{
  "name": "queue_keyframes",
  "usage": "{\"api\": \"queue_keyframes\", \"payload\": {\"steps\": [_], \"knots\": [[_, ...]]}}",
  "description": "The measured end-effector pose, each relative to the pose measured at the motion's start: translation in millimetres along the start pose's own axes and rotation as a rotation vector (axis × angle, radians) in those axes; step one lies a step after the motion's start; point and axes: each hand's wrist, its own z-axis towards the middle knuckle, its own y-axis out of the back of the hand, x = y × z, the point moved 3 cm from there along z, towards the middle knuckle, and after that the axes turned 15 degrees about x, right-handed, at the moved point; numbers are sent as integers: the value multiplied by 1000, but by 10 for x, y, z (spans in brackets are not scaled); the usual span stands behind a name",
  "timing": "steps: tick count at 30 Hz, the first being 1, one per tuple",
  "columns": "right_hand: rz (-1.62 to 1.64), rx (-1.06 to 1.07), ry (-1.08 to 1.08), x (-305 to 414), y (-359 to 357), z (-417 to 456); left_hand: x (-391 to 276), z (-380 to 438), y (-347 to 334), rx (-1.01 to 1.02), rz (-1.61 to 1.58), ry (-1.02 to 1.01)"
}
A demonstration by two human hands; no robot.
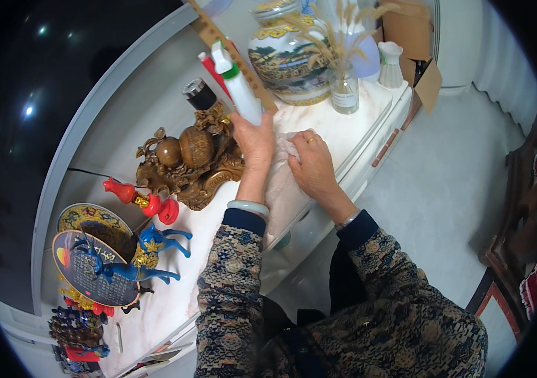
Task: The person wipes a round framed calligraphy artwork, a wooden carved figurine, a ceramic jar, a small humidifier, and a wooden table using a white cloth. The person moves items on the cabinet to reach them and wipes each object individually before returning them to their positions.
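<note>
My left hand (254,139) grips a white bottle (246,97) with a green collar and a white trigger-like top, tilted away from me. It is held over the white marble-look cabinet top (197,236), close beside a carved brown gourd ornament (193,151). My right hand (313,163) has its fingers bunched into a pale cloth (282,193), which spreads across the top and reaches the front edge. Part of the cloth is hidden by my left forearm.
A large painted porcelain jar (287,56), a glass vase of dried grass (344,94) and a white vase (391,66) stand at the far end. Blue deer figurines (148,250), a red gourd ornament (155,203) and display plates (94,267) are at left. Behind rises a television (32,156).
</note>
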Motion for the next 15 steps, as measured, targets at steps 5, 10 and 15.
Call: {"api": "queue_keyframes", "payload": {"steps": [5,10,15], "knots": [[-4,-18,11,1,7,-7,60,-227,238,108,-397,-223],[-9,20,12,-32,8,-6,-39,-809,911,175,-309,-58],[-84,127,129,87,-142,-8,-71,-1356,1298,107,-130,65]]}}
